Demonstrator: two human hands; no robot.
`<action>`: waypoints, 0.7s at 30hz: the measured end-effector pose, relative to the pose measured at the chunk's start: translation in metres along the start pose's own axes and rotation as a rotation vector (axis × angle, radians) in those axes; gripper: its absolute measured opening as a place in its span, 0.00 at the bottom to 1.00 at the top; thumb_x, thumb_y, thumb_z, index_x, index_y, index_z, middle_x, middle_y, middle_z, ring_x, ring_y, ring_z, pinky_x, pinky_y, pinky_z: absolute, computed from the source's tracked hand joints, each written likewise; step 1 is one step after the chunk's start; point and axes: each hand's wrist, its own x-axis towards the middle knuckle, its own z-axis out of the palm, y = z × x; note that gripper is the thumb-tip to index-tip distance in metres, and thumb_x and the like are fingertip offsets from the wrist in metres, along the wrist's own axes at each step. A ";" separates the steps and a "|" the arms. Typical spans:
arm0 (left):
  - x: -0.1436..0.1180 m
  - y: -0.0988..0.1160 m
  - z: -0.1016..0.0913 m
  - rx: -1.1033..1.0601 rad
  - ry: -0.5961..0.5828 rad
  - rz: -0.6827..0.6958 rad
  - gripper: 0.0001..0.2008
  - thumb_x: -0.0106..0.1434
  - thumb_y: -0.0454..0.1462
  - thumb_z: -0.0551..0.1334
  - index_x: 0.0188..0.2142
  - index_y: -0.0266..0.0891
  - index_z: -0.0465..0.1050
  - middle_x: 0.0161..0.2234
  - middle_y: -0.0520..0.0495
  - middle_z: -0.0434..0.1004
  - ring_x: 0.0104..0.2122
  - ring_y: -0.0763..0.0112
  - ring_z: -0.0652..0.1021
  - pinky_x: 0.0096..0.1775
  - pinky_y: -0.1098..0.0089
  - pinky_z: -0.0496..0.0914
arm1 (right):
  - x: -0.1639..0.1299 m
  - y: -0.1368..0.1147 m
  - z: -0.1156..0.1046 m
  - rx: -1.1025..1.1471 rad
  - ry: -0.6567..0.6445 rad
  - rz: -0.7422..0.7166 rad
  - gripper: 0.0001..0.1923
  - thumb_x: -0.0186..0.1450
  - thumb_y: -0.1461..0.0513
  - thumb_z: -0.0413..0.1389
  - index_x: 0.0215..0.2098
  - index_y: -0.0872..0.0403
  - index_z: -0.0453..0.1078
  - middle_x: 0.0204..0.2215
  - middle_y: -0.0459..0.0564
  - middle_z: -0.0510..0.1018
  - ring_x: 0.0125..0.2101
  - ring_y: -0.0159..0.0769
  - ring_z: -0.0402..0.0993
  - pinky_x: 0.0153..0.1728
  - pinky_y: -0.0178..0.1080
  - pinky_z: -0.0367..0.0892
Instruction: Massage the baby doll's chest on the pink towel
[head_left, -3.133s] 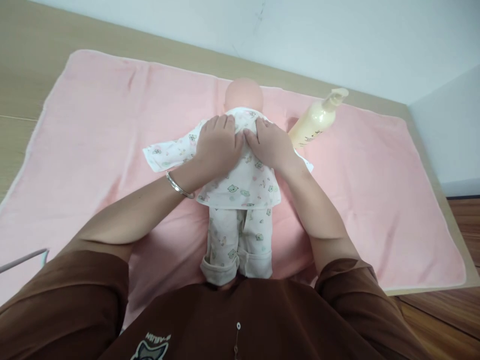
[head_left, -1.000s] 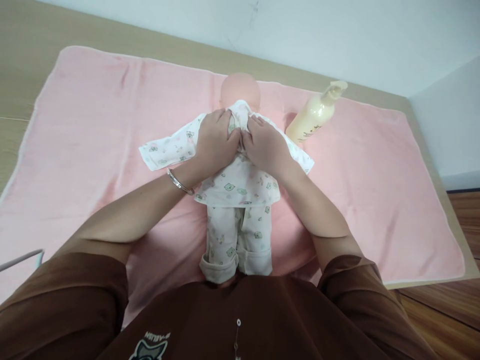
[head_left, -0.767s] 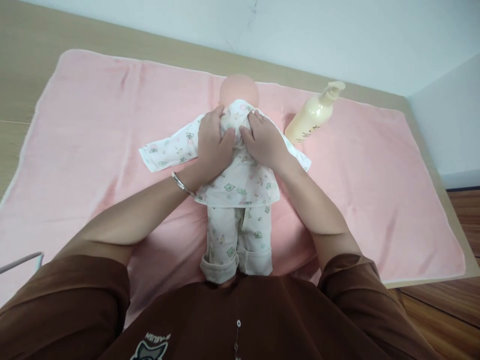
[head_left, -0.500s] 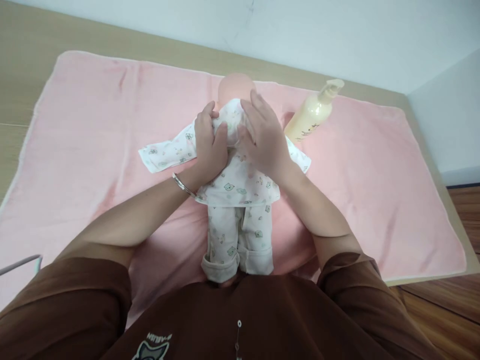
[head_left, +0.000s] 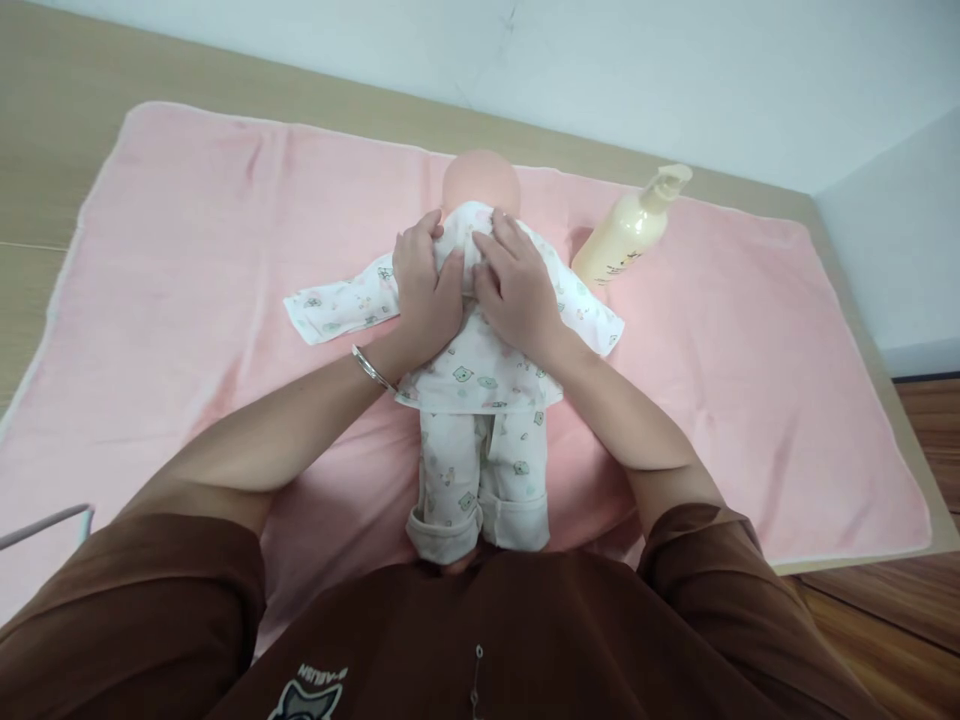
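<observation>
A doll in a white printed baby shirt and matching trousers lies with its head toward the wall; its face is out of sight. My left hand rests on the left upper part of the shirt, thumb apart and fingertips slightly bent beside the doll's neck. On the other side, my right hand lies over the upper shirt with its fingers spread across the cloth. Neither hand visibly grips anything. Both shirt sleeves stretch out sideways, and the trouser cuffs are rolled up near my body.
Beneath the doll, a pink blanket covers most of the wooden table. A pale yellow pump bottle leans or lies to the right of the doll. A white wall runs behind the table. At lower left, a thin grey bar enters the view.
My right hand has come down from beside the doll's head onto the upper shirt, its fingers now lying on the cloth. My left hand stays at about the same place on the doll.
</observation>
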 end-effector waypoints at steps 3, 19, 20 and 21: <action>0.000 0.000 0.000 0.002 -0.007 0.004 0.30 0.72 0.58 0.50 0.67 0.48 0.57 0.62 0.46 0.70 0.71 0.51 0.56 0.70 0.49 0.47 | 0.001 0.001 -0.001 0.019 0.074 0.005 0.27 0.75 0.57 0.45 0.71 0.47 0.60 0.73 0.45 0.61 0.77 0.44 0.42 0.77 0.56 0.48; 0.007 -0.013 0.003 0.099 0.055 0.204 0.19 0.75 0.54 0.53 0.54 0.45 0.69 0.55 0.43 0.75 0.58 0.54 0.72 0.67 0.46 0.58 | 0.001 -0.006 0.003 -0.004 -0.039 0.118 0.27 0.74 0.63 0.46 0.71 0.54 0.61 0.75 0.52 0.57 0.76 0.47 0.48 0.76 0.58 0.44; 0.008 -0.014 0.004 0.122 0.056 0.222 0.19 0.75 0.53 0.53 0.53 0.44 0.69 0.54 0.42 0.75 0.57 0.53 0.73 0.65 0.46 0.61 | 0.003 -0.006 0.005 -0.004 -0.050 0.124 0.28 0.74 0.63 0.46 0.71 0.55 0.60 0.75 0.53 0.57 0.76 0.47 0.47 0.76 0.60 0.43; 0.009 -0.014 0.004 0.146 0.055 0.235 0.19 0.75 0.52 0.53 0.54 0.44 0.70 0.54 0.41 0.75 0.57 0.53 0.73 0.63 0.46 0.63 | 0.003 -0.006 0.007 -0.010 -0.059 0.121 0.28 0.75 0.63 0.45 0.72 0.55 0.59 0.75 0.54 0.56 0.76 0.48 0.47 0.76 0.61 0.43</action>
